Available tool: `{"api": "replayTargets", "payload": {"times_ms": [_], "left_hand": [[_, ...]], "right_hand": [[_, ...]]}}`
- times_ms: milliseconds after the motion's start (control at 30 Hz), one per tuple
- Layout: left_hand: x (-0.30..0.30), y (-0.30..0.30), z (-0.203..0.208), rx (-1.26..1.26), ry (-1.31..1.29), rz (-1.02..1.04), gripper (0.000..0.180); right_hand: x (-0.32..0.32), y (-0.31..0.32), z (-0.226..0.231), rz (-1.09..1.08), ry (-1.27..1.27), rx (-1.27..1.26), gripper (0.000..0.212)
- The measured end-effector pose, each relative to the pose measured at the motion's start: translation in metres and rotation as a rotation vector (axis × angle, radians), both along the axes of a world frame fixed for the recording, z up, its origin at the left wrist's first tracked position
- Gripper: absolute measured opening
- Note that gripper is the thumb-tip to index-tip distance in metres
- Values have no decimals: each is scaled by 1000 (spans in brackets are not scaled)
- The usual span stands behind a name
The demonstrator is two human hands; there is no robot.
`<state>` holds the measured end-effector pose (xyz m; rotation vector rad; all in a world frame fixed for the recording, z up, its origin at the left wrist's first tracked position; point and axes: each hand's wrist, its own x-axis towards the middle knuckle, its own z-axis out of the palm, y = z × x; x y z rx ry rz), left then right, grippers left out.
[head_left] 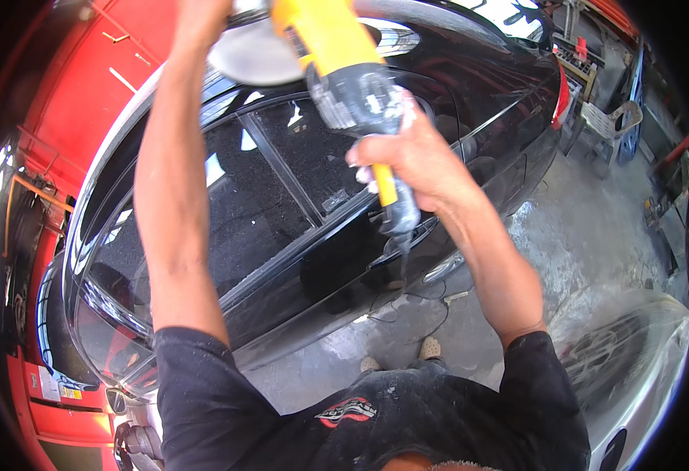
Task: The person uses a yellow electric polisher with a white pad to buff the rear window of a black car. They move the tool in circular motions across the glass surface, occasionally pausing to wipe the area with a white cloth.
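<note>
A yellow-and-black power polisher (337,47) is raised over the side of a black car (344,259), near its roof. My right hand (415,161) is wrapped round the rear handle, and its fingers carry whitish smudges. Beneath the front of the tool shows a pale round pad (254,53), blurred, over the car's roof edge; whether it touches the paint I cannot tell. My left hand (203,14) is stretched up beside the tool's head, with its fingers cut off by the upper edge. Dust and specks cover the dark side windows (258,180).
A cord (431,326) lies on the grey floor by my feet. Behind me at right stands a silver car (635,361) under clear plastic film. A white plastic chair (611,122) is beyond the black car's tail light. Red walls (62,102) are at left.
</note>
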<state>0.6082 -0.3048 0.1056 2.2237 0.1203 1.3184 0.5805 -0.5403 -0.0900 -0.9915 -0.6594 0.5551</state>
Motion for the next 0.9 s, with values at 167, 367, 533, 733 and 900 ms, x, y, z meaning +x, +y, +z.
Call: {"api": "replayTargets", "payload": {"times_ms": [167, 367, 533, 733, 900], "left_hand": [[-106, 57, 5, -78, -74, 290, 32], [-209, 93, 13, -167, -155, 337, 21], [-204, 74, 3, -135, -126, 298, 19], [-138, 14, -27, -72, 4, 203, 18], [-77, -60, -69, 132, 200, 158, 30]], "right_hand": [[-43, 54, 6, 160, -74, 1, 88], [-85, 93, -3, 246, -250, -90, 108], [-100, 74, -18, 232, -189, -70, 106], [-106, 34, -63, -19, -102, 4, 104], [-112, -4, -104, -175, 173, -1, 96]]}}
